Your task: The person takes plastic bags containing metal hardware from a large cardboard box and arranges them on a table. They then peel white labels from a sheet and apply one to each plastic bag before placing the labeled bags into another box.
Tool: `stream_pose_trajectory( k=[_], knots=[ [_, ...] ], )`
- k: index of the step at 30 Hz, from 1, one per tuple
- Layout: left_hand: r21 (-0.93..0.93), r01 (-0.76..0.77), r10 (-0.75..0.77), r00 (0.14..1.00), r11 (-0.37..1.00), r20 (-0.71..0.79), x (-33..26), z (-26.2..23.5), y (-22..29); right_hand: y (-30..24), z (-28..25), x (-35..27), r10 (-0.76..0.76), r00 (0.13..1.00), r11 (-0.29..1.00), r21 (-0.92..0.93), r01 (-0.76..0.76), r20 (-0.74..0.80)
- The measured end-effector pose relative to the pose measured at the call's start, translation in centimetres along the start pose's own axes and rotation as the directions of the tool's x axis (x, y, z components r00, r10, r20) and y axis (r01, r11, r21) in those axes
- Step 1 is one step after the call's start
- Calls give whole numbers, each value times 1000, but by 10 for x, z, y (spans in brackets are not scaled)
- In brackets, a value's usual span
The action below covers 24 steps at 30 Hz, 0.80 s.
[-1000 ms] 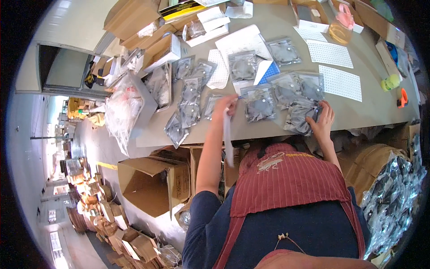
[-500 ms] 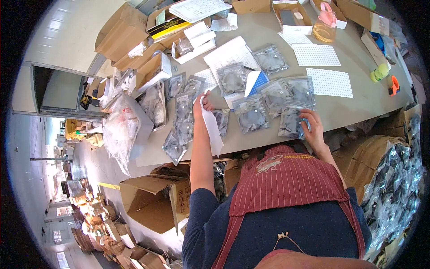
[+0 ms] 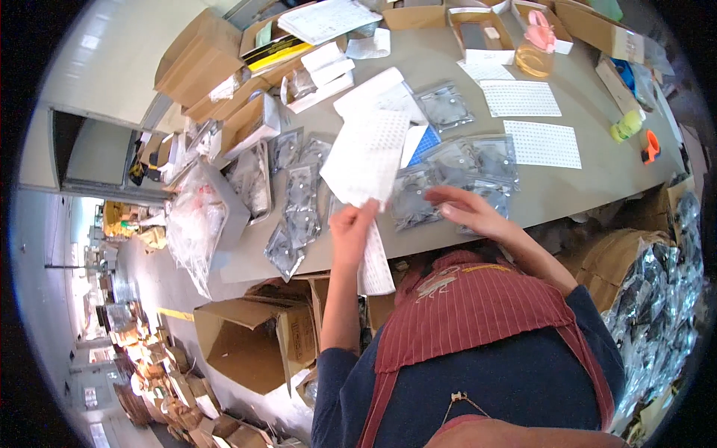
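Note:
A white sheet of small printed labels point(image 3: 366, 153) is pinched in my left hand point(image 3: 353, 230), its upper part spread over the table and a strip of it hanging below the fist. My right hand point(image 3: 469, 210) hovers with stretched fingers over clear zip bags point(image 3: 414, 198) that hold dark round parts. More of these bags point(image 3: 478, 157) overlap behind it. Another column of bags point(image 3: 302, 194) lies to the left of my left hand. The held sheet partly hides the papers and a bag behind it.
Two label sheets point(image 3: 541, 144) lie at the right, near a pink-lidded jug point(image 3: 536, 48), a yellow-green bottle point(image 3: 627, 125) and an orange tape ring point(image 3: 651, 146). Small cartons point(image 3: 258, 119) line the left edge. An open cardboard box point(image 3: 246, 347) stands below the table.
My left hand has moved down and right, and the label sheet now fans out flat above it. My right hand has left the bag it touched, shifting left.

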<state>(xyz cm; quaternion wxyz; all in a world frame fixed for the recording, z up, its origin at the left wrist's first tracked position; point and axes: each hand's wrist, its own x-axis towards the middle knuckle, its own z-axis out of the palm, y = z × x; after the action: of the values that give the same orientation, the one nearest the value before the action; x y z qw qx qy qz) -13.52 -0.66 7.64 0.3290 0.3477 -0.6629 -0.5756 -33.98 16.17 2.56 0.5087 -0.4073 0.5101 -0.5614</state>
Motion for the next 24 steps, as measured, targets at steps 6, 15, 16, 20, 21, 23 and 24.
stream_pose_trajectory(
  k=[6, 15, 16, 20, 21, 23, 24],
  knots=[
    [227, -109, 30, 945, 968, 326, -35, 9, -13, -30, 8, 68, -21, 969, 867, 477, 140, -245],
    [402, 34, -159, 946, 915, 283, -33, -25, -31, -39, 3, 58, 0, 944, 870, 465, 163, -331],
    [404, 35, -162, 945, 914, 284, -31, -30, -26, -39, 3, 55, 3, 943, 878, 452, 156, -332],
    [402, 42, -101, 987, 915, 127, -19, -51, -1, -34, 1, 45, -23, 957, 926, 354, 129, -289],
    [336, 60, -101, 989, 940, 105, -15, -52, 10, -34, 2, 42, -47, 963, 940, 314, 133, -267],
    [268, 81, -103, 992, 960, 71, -8, -48, 30, -36, 6, 37, -69, 970, 952, 275, 134, -232],
    [269, 43, -67, 995, 962, 78, -3, -45, 38, -38, 8, 33, -81, 975, 947, 289, 140, -207]
  ],
)
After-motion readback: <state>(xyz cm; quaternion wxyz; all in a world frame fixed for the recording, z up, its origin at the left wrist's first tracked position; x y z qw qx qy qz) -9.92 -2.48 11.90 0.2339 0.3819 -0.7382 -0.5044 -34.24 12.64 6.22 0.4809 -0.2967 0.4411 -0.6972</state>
